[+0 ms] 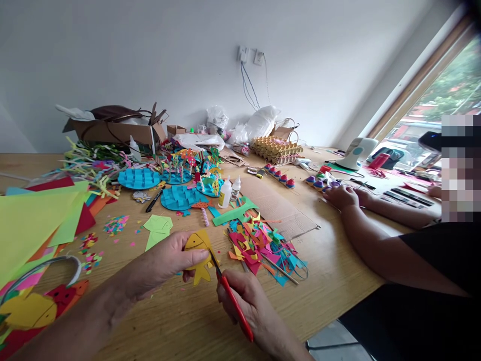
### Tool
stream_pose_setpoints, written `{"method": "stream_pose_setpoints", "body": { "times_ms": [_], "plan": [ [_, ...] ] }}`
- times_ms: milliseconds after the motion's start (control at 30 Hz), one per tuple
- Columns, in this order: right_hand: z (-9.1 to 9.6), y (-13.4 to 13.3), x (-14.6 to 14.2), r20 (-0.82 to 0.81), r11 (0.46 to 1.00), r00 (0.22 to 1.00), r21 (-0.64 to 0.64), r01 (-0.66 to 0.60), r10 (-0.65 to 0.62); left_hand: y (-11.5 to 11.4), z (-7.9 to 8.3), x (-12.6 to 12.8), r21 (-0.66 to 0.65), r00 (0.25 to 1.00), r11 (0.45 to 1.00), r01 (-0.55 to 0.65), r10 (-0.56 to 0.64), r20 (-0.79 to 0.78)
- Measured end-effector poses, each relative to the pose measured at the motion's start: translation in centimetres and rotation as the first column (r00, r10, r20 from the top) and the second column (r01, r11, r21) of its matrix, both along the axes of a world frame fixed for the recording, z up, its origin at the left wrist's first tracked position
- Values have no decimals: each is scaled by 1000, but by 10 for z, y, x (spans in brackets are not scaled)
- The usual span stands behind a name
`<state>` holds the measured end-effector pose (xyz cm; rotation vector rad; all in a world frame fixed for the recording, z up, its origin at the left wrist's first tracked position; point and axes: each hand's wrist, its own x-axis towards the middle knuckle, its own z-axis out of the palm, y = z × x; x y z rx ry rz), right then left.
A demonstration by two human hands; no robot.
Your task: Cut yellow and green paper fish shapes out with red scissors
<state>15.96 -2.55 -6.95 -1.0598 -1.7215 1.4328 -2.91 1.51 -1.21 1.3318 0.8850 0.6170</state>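
Cardboard box (131, 136) holds a brown bag (116, 113); left grip (167, 258) pinches yellow fish (198, 240), right grip (250, 298) clasps red scissors (235, 304).

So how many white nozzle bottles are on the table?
3: one bottle and a second bottle close together beside the cardboard sheet; a third bottle by the cardboard box. Clutter may hide more.

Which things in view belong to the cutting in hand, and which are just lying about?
In hand:
- red scissors, right hand
- yellow paper fish, left hand

Apparently lying about:
- glue bottles
- egg trays
- cardboard box
- plastic bag
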Motion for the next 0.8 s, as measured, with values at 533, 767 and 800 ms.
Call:
{"method": "stream_pose_setpoints", "body": {
  "times_ms": [533, 767, 800],
  "plan": [
    [9, 0, -1, 54, 999, 998, 39, -18, 16, -4, 2, 6, -26, 997, 997, -76, 76, 25],
    [4, 0, -1, 26, 998, 1000, 63, 4, -6, -3, 2, 6, -40, 997, 997, -60, 62, 48],
    [4, 0, -1, 30, 997, 1000, 77, 3, -5, -3, 2, 6, -41, 997, 997, -58, 60, 51]
  ]
}}
